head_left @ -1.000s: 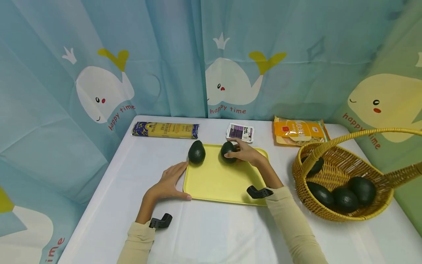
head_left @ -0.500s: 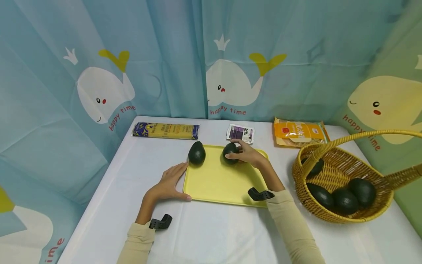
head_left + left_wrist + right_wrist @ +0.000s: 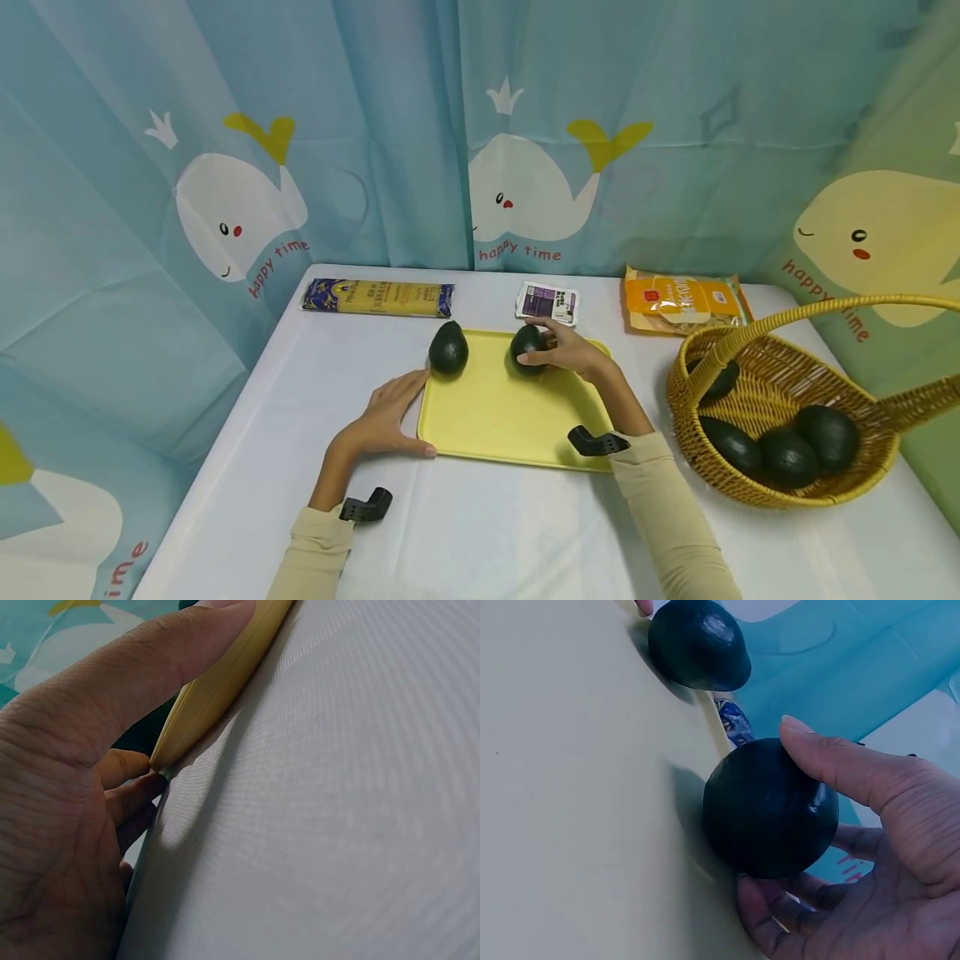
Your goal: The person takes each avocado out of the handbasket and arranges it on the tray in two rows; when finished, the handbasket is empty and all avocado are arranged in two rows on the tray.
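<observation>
A dark green avocado [image 3: 528, 350] is over the back of the yellow tray [image 3: 487, 417], right of its middle. My right hand [image 3: 566, 350] holds it between thumb and fingers; the right wrist view shows the thumb [image 3: 840, 761] on one side of the held avocado [image 3: 769, 810] and fingers curled under the other. A second avocado [image 3: 448, 348] sits at the tray's back left corner. My left hand [image 3: 381, 419] lies spread along the tray's left edge. In the left wrist view, its thumb [image 3: 150, 667] and fingertips touch the yellow rim [image 3: 217, 697].
A wicker basket [image 3: 686, 417] with a tall handle stands at the right, with several avocados inside. Along the back lie a long pasta packet [image 3: 378, 297], a small purple-and-white packet [image 3: 547, 303] and an orange bag [image 3: 684, 302]. A whale-print curtain [image 3: 390, 167] closes off the back.
My right hand has shifted slightly right and toward me with the avocado in its grip. The left hand and the other avocado have stayed where they were.
</observation>
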`<state>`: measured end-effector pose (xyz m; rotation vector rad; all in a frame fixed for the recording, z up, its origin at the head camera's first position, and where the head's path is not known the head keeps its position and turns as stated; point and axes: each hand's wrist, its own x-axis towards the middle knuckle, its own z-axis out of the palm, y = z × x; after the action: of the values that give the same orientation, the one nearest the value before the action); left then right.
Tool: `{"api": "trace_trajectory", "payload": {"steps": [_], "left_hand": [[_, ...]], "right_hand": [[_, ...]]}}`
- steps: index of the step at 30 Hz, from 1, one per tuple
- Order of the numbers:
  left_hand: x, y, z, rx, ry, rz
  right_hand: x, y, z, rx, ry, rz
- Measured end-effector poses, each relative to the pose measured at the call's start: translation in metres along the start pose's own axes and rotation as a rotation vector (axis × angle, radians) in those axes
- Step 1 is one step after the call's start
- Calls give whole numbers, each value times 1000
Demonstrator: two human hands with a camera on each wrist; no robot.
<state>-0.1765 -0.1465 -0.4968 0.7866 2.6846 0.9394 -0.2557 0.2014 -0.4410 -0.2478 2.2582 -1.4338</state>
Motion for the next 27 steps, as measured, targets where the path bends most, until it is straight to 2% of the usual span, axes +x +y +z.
{"api": "trace_trajectory", "payload": {"steps": [27], "left_hand": [[0,-1,1,6,1,-3]], "right_hand": [[-6,1,-4,-33,-11,-27]]}}
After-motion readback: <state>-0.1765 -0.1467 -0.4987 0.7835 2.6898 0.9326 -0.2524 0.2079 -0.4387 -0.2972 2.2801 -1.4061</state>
